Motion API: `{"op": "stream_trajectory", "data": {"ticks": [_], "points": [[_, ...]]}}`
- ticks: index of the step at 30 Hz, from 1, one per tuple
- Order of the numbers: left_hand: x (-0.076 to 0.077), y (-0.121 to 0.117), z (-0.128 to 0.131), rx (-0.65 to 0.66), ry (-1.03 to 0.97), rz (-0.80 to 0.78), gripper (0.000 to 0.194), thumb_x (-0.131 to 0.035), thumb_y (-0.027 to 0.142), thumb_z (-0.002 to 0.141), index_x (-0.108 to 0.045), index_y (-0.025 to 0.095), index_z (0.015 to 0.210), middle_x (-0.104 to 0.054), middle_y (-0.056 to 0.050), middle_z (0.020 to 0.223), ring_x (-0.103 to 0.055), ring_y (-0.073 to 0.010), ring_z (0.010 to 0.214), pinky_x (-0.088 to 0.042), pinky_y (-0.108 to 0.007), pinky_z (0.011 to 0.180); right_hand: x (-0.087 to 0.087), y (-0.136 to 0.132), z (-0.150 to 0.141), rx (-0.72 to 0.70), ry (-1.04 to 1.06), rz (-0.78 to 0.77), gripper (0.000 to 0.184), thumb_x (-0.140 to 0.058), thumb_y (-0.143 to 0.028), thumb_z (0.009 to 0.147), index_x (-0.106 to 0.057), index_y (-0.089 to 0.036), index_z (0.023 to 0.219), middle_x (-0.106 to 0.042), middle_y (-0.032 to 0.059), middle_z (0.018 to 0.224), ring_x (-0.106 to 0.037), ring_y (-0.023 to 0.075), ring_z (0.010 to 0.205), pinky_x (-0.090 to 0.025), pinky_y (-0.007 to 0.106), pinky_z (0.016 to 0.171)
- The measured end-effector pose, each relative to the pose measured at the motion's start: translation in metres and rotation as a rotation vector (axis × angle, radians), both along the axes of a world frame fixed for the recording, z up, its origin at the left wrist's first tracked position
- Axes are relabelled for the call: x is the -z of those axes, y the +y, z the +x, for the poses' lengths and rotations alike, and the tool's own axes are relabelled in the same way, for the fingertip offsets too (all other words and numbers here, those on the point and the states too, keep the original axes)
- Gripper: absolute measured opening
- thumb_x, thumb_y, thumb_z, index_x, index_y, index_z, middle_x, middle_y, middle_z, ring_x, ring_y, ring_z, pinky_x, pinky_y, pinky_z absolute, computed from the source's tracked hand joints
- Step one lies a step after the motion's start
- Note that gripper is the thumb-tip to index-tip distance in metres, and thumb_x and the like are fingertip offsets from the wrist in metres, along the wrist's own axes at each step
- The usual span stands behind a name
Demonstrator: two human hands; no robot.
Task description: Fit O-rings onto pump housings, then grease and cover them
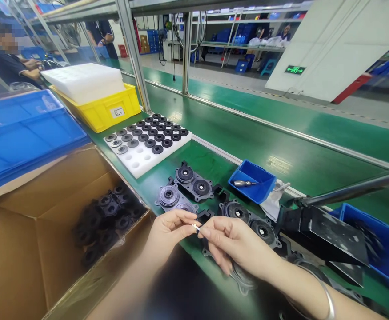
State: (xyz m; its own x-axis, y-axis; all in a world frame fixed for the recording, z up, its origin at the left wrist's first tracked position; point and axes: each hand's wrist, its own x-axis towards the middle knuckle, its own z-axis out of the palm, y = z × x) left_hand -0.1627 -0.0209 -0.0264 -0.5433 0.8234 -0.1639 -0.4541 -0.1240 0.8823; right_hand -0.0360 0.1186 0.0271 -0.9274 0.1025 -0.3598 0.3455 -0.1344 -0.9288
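Observation:
Between the fingertips of both hands is a small thin white pin (196, 227). My left hand (172, 229) pinches its left end, and my right hand (229, 238) pinches the other end. Just beyond the hands lie black housings with paired round sockets: one housing (194, 181) holds two black discs with white centres, and another housing (249, 222) behind my right hand looks alike. The nearer left housing (168, 196) shows a greyer round socket. A further housing (244, 280) is partly hidden under my right hand.
A white foam tray (137, 165) holds rows of black discs. Left stand a cardboard box (14, 249) with black parts, a blue bin (30, 133) and a yellow crate (114, 109). A small blue bin (252, 178) holds a screwdriver (243, 183). Rightward are a black block (327, 235) and a blue bin (387, 235).

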Motion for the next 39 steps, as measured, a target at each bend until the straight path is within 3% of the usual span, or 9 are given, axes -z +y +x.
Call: {"op": "stream_trajectory", "data": {"ticks": [6, 12, 16, 19, 22, 28, 39], "points": [[-0.010, -0.006, 0.006, 0.020, -0.120, 0.105, 0.010, -0.080, 0.020, 0.074, -0.070, 0.017, 0.073, -0.072, -0.003, 0.077, -0.064, -0.0127, 0.073, -0.049, -0.024, 0.074, 0.009, -0.008, 0.003, -0.022, 0.125, -0.009, 0.044, -0.055, -0.058, 0.096, -0.052, -0.016, 0.084, -0.065, 0.0020, 0.064, -0.058, 0.0112, 0.047, -0.042, 0.018, 0.046], [-0.010, -0.015, 0.011, -0.006, -0.191, 0.086, 0.009, -0.081, 0.021, 0.073, -0.072, 0.018, 0.072, -0.073, -0.003, 0.075, -0.064, -0.0122, 0.068, -0.050, -0.024, 0.070, 0.007, -0.015, 0.002, -0.022, 0.184, 0.208, 0.041, -0.049, -0.054, 0.101, -0.055, -0.017, 0.083, -0.060, -0.0022, 0.059, -0.057, 0.0112, 0.050, -0.045, 0.020, 0.053], [-0.014, -0.018, 0.006, -0.038, -0.103, 0.033, 0.010, -0.082, 0.020, 0.071, -0.073, 0.018, 0.068, -0.073, -0.004, 0.074, -0.065, -0.0139, 0.068, -0.052, -0.025, 0.071, 0.008, -0.013, 0.001, -0.037, 0.213, 0.279, 0.032, -0.047, -0.047, 0.103, -0.055, -0.018, 0.091, -0.061, -0.0021, 0.066, -0.059, 0.0121, 0.057, -0.046, 0.021, 0.058], [-0.019, -0.017, -0.002, -0.196, -0.011, -0.012, 0.013, -0.083, 0.024, 0.069, -0.072, 0.018, 0.066, -0.073, -0.003, 0.074, -0.065, -0.0145, 0.067, -0.053, -0.026, 0.070, 0.003, -0.001, 0.005, 0.017, 0.274, 0.381, 0.025, -0.046, -0.043, 0.104, -0.053, -0.019, 0.111, -0.063, 0.0000, 0.079, -0.061, 0.0130, 0.064, -0.047, 0.023, 0.062], [-0.020, -0.012, -0.014, -0.333, 0.231, -0.142, 0.010, -0.080, 0.027, 0.072, -0.075, 0.019, 0.075, -0.075, -0.006, 0.084, -0.068, -0.0182, 0.077, -0.054, -0.029, 0.078, -0.004, 0.018, 0.014, 0.129, 0.274, 0.489, 0.025, -0.046, -0.042, 0.104, -0.052, -0.020, 0.114, -0.063, 0.0016, 0.083, -0.062, 0.0140, 0.066, -0.050, 0.024, 0.062], [-0.008, -0.001, -0.024, -0.193, 0.587, -0.374, 0.008, -0.074, 0.028, 0.079, -0.077, 0.021, 0.080, -0.075, -0.006, 0.089, -0.067, -0.0207, 0.083, -0.050, -0.028, 0.079, -0.003, 0.043, 0.042, 0.180, 0.165, 0.525, 0.024, -0.050, -0.044, 0.103, -0.057, -0.021, 0.106, -0.064, 0.0022, 0.081, -0.062, 0.0145, 0.064, -0.050, 0.023, 0.059], [-0.007, 0.003, -0.030, -0.103, 0.798, -0.494, 0.011, -0.066, 0.030, 0.086, -0.075, 0.024, 0.085, -0.074, -0.003, 0.088, -0.066, -0.0192, 0.081, -0.048, -0.026, 0.076, 0.014, 0.064, 0.082, 0.255, 0.037, 0.507, 0.030, -0.055, -0.048, 0.099, -0.056, -0.022, 0.114, -0.065, 0.0031, 0.083, -0.064, 0.0172, 0.069, -0.055, 0.023, 0.062]]}}
